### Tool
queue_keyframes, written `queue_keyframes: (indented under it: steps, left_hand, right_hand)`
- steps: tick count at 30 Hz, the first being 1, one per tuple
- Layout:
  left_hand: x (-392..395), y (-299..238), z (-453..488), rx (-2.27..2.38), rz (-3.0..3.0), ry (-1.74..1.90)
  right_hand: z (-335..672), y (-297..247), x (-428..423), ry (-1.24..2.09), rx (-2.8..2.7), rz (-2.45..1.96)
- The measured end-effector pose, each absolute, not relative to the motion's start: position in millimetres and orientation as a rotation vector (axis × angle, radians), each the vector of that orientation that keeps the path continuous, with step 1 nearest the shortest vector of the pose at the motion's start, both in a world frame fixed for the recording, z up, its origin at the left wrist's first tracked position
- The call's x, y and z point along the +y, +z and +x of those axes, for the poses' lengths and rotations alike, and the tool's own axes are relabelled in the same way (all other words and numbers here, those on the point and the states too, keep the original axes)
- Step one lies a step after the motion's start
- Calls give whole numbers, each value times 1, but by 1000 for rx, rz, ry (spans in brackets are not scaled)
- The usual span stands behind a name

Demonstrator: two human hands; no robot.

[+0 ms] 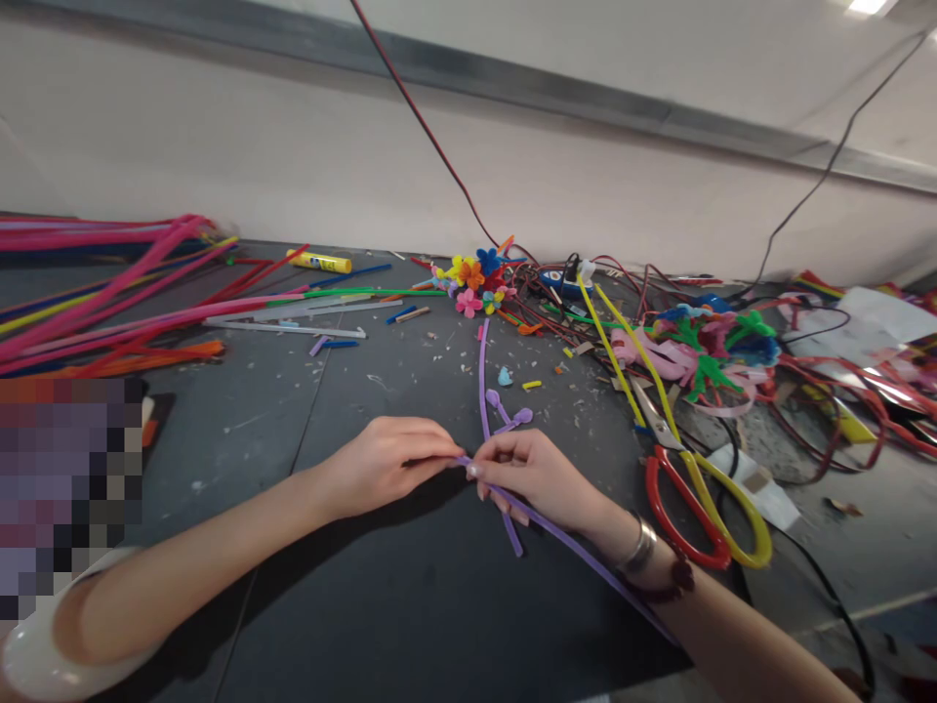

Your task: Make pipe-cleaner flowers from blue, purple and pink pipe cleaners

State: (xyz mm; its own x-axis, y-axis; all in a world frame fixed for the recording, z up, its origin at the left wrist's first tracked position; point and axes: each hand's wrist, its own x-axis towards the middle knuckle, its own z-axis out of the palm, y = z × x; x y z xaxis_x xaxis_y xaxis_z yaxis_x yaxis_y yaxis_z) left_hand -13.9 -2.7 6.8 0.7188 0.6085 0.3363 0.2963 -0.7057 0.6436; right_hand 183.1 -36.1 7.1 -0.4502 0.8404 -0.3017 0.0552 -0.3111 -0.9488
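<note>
Both hands meet over the dark table, pinching one long purple pipe cleaner [578, 549]. My left hand [395, 463] grips its end between thumb and fingertips. Just to the right, my right hand [528, 471] pinches the same strip, which runs back under the right wrist toward the table's front edge. Beyond the right hand, a separate-looking purple pipe cleaner [482, 381] points away toward the wall. Two small purple pieces with rounded, curled tips [521, 417] lie beside it. A short purple end [513, 537] sticks out below the right hand; where it joins is hidden.
Red-and-yellow scissors [688, 508] lie right of my right hand. Bundled coloured pipe cleaners [109, 283] and a yellow glue stick [319, 261] are at the left. Small colourful flowers [472, 278] stand near the wall. Cables and a power strip [565, 283] sit at the back right.
</note>
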Motion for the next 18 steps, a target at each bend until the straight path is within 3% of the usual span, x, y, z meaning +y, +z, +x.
queue_keyframes:
  steps: [5, 11, 14, 18]
  left_hand:
    - [-4, 12, -11, 683, 2239, 603]
    - [-2, 11, -11, 713, 2177, 553]
    - [-2, 16, -8, 812, 2032, 611]
    - [-12, 23, 3, 939, 1526, 721]
  right_hand:
    - [185, 8, -39, 1579, -1660, -1294]
    - [188, 10, -41, 874, -2173, -1208]
    - [189, 13, -39, 890, -2133, -1190]
    - [188, 18, -36, 1160, -1746, -1150]
